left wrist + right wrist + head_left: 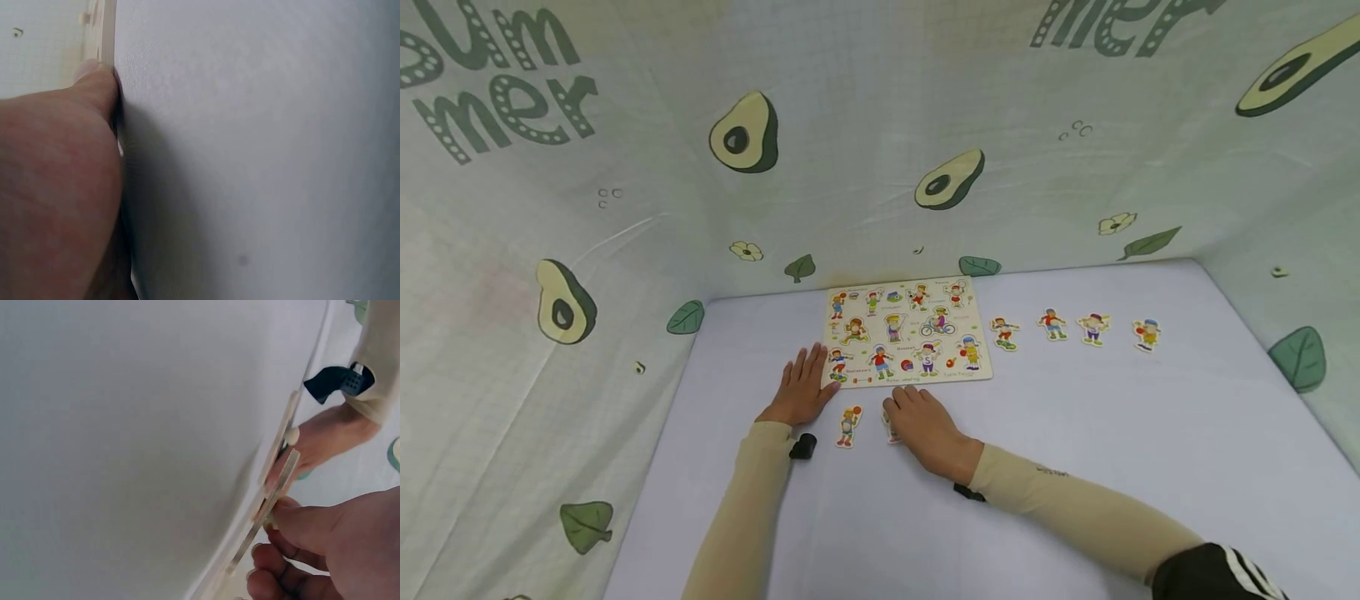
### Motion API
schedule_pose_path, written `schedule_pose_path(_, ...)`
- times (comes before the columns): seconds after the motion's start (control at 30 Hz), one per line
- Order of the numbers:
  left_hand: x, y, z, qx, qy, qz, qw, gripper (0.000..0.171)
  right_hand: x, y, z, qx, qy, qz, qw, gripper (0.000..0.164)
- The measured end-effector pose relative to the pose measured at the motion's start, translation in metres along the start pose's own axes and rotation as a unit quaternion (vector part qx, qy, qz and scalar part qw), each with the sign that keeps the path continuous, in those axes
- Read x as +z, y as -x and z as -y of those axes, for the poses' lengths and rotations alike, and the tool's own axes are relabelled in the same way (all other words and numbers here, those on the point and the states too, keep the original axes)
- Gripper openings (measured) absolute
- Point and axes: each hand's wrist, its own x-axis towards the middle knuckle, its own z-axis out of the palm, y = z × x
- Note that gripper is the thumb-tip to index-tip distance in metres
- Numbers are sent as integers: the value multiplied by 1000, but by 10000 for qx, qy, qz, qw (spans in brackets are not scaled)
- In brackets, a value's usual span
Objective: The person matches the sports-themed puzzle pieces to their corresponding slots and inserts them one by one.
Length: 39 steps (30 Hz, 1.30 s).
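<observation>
A wooden picture puzzle board (906, 333) printed with children playing sports lies at the back of the table. My left hand (802, 387) rests with straight fingers at its lower left corner; in the left wrist view the thumb (97, 81) touches the board's edge. Just below the board, my right hand (928, 429) pinches a flat wooden puzzle piece (253, 534) between thumb and fingers, tilted in the right wrist view. Most of this piece is hidden by the hand in the head view. Left of it lies another puzzle piece (848, 427), a child with an orange ball.
Several more puzzle pieces stand in a row right of the board, among them a skateboarder (1004, 333) and a child with a red ball (1147, 335). A white cloth (850, 167) with avocado prints hangs behind and beside the white table (1075, 433).
</observation>
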Motion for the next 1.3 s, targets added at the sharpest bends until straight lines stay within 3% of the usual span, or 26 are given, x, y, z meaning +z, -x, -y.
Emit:
schedule_pose_path(0.3, -1, -1, 3, -10, -66, -11, 10000, 78, -11, -15, -20, 242, -178, -31, 9995, 32)
schedule_pose_path(0.5, -3, 1, 3, 65, 1, 9, 10000, 79, -16, -29, -37, 318, -105, -332, 9989, 27)
schedule_pose_path(0.73, -3, 0, 3, 74, 102, -30, 9999, 79, -21, -54, -58, 415, -115, -725, 9964, 23)
schedule_pose_path(0.93, -1, 1, 4, 16, 48, -20, 10000, 78, -20, -79, -74, 428, -163, -824, 9955, 18)
schedule_pose_path(1.13, 2, 1, 4, 45, 148, -62, 9999, 79, -17, -102, -87, 514, -430, -727, 9951, 14)
schedule_pose_path(1.3, 3, 1, 5, 53, 106, -100, 9999, 78, -13, -121, -96, 666, -422, -382, 9962, 20)
